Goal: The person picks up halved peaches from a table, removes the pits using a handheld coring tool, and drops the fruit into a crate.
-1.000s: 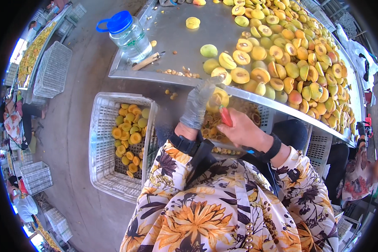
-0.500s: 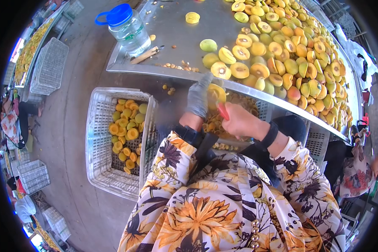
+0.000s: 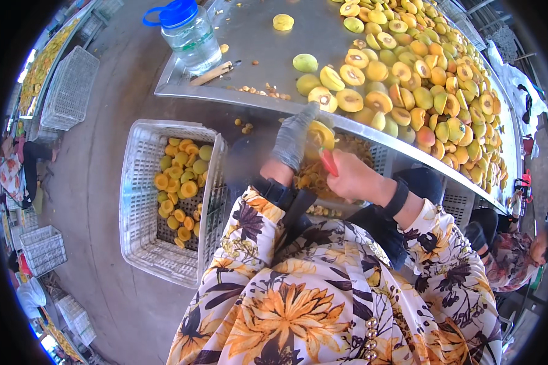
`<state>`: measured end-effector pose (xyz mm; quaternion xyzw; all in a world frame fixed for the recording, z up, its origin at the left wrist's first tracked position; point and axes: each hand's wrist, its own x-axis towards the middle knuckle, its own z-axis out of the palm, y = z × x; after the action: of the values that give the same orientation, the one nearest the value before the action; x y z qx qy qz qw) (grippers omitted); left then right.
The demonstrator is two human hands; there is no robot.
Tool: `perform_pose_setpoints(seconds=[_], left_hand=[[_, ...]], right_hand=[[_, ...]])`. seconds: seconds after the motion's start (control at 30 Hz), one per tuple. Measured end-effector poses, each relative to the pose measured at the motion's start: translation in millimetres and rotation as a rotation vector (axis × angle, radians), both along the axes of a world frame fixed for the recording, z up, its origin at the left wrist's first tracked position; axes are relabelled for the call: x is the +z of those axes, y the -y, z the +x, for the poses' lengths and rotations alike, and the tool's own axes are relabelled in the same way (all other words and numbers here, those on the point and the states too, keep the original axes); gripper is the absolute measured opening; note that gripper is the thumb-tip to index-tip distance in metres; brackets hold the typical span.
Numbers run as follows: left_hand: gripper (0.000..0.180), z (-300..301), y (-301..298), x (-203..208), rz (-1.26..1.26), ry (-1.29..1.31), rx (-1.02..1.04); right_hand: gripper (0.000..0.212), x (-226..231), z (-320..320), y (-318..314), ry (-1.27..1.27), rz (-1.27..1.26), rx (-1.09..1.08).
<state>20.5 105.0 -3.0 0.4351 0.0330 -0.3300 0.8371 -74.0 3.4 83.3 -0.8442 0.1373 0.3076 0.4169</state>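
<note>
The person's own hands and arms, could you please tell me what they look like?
The left hand wears a wrinkled grey glove, with a black band at the wrist. The right hand is ungloved, with a black wristband. Both sleeves are whitish, printed with orange and dark purple flowers.

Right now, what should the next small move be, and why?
Probably ease the red-handled tool against the yellow fruit: the gloved left hand holds the fruit, the right hand grips the tool beside it; blur hides whether they touch.
</note>
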Motion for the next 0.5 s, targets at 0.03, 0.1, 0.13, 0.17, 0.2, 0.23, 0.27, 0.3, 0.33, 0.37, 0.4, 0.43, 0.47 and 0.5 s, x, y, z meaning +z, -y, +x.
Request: perform_pose_setpoints(seconds=[0.03, 0.1, 0.13, 0.17, 0.2, 0.23, 0.27, 0.3, 0.33, 0.37, 0.4, 0.43, 0.47, 0.5], left_hand=[[0.043, 1, -3, 4, 0.041, 0.066, -0.106], [0.048, 0, -6, 4, 0.084, 0.131, -0.212], [0.051, -1, -5, 5, 0.117, 0.115, -0.226], [0.054, -1, -4, 6, 0.151, 0.1, -0.24], [0.054, -1, -3, 7, 0.151, 0.1, -0.242], [0.055, -2, -4, 8, 0.185, 0.128, -0.223], [0.056, -2, -4, 9, 0.219, 0.156, -0.204], [0.056, -2, -4, 11, 0.221, 0.154, -0.205], [0.056, -1, -5, 13, 0.239, 0.143, -0.235], [0.057, -1, -5, 13, 0.258, 0.132, -0.265], [0.057, -2, -4, 11, 0.26, 0.133, -0.266], [0.054, -3, -4, 9, 0.176, 0.122, -0.235], [0.052, -3, -4, 8, 0.092, 0.111, -0.204], [0.052, -2, -5, 6, 0.095, 0.117, -0.201]], right_hand=[[0.017, -4, -3, 0, -0.002, 0.002, 0.002], [0.018, -10, -9, 0, 0.095, -0.138, 0.07], [0.018, -10, -10, 0, 0.095, -0.139, 0.069], [0.018, -9, -10, 0, 0.045, -0.047, 0.034], [0.018, -8, -10, 0, -0.005, 0.044, -0.001], [0.018, -8, -10, 1, -0.005, 0.044, -0.002], [0.019, -8, -8, 3, -0.026, 0.056, 0.001], [0.019, -8, -9, 5, -0.048, 0.07, 0.004], [0.019, -9, -9, 7, -0.048, 0.072, 0.003], [0.019, -10, -9, 9, 0.032, -0.023, 0.052], [0.018, -12, -10, 12, 0.112, -0.118, 0.102], [0.018, -17, -9, 18, 0.118, -0.117, 0.104], [0.017, -22, -8, 24, 0.101, -0.081, 0.11], [0.015, -27, -7, 29, 0.085, -0.045, 0.117]])
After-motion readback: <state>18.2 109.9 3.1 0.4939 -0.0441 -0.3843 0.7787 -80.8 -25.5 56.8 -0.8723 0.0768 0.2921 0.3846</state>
